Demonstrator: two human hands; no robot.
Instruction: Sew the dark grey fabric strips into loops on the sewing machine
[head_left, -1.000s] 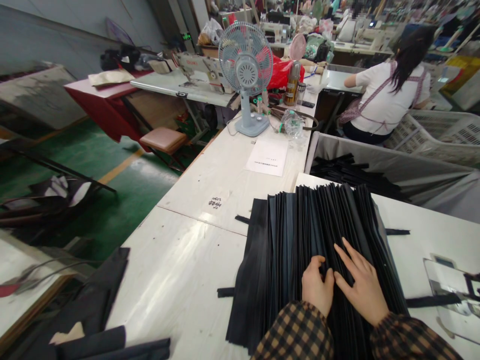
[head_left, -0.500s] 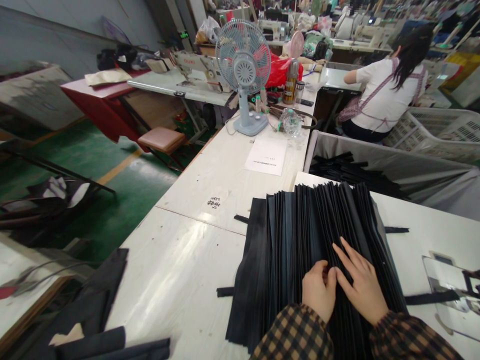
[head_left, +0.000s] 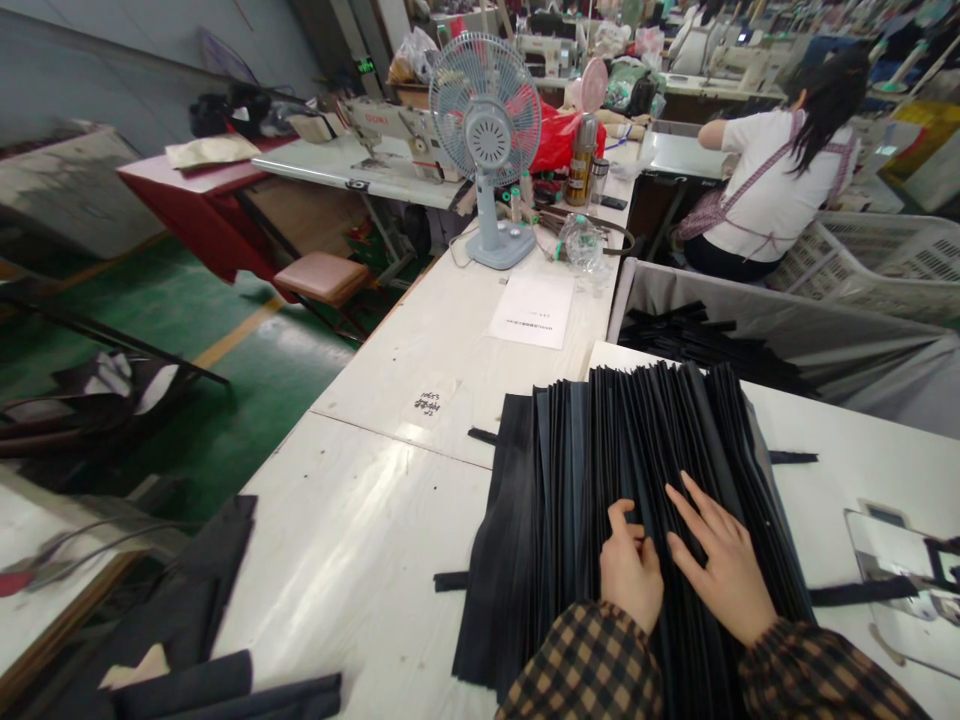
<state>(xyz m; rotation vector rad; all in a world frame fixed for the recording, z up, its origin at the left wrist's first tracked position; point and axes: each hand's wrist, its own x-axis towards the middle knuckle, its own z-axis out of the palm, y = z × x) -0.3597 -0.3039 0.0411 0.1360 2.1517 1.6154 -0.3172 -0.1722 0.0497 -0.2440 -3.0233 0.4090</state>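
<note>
A wide row of dark fabric pieces, black and blue-grey, stands packed in folds on the white table. My right hand lies on the folds right of the middle, its fingers spread and nothing gripped. Just to its left, my left hand touches the folds with curled fingers; whether a fold is pinched between them is too small to tell. Dark strips stick out from under the row on both sides.
A fan and a white paper are on the table beyond the fabric. A sewing machine's metal plate lies at the right. A grey-lined bin holds black strips. A person sits behind it.
My left hand has shifted slightly left, away from my right thumb, and its index finger has lifted and bent. My right hand has hardly moved.
</note>
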